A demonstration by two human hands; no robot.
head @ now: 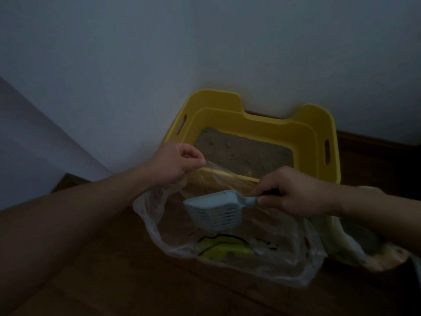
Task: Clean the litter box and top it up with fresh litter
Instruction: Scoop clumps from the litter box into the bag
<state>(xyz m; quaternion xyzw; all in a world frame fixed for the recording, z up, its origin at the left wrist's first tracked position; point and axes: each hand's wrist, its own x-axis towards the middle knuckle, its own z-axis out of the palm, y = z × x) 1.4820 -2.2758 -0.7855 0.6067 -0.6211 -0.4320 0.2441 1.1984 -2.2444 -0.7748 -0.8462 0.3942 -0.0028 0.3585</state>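
The right hand [293,193] has its fingers and thumb curled round the handle of a pale blue slotted plastic litter scoop [216,210], gripping it with the knuckles up. The scoop's basket reaches out to the left of this hand and tilts downward. It hangs inside the open mouth of a clear, crinkled plastic bag [284,258]. In the dim light I cannot tell whether anything lies in the basket. The bag sags below and between both hands onto a dark brown wooden floor [114,281], and a yellow and black print [223,247] shows through its lower side. Under the right forearm, to the right of the clear bag, lies a second pale, crumpled bag [355,245]. Its contents are too dark to read. The left hand [180,161], a little farther out and to the left of the scoop, pinches the bag's far rim between thumb and curled fingers. It lifts that edge so that the mouth stays wide. Just beyond both hands stands the yellow rectangular plastic litter box [257,120], its near wall partly behind the raised film. It has a slot handle in each side wall and a dip cut in the middle of the far rim. Inside lies a flat bed of grey-brown grainy litter [246,153] with a few small lumps on top, toward the left hand's side. The box is pushed against a plain white wall [205,42] that fills the space behind it.
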